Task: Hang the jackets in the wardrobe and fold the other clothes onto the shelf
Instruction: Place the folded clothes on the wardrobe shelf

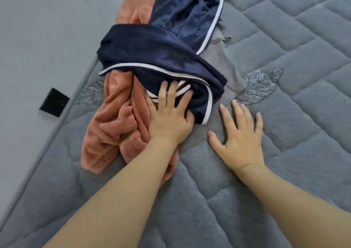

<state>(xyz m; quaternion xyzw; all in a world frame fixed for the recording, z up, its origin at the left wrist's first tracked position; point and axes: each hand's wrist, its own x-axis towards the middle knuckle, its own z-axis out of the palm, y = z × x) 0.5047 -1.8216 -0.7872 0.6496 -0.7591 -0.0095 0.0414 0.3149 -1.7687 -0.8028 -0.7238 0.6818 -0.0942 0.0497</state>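
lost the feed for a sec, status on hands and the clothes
Left hand flat on navy jacket, right hand flat on grey garment. Nothing gripped. Peach garment bunched under jacket, in the way.

clothes pile (157, 61) blocking left, quilted mattress (284, 152) seemingly open right

Both my arms are bare all the way up, no sleeves showing anywhere from wrist to where they leave the bottom of the shot. My left hand (169, 120) and right hand (240, 133) have nothing on them either: no rings, no watch, no bracelet, no gloves. Nails look short and plain, no polish as far as I can tell, and just behind my right hand there's a soft crease across the wrist.
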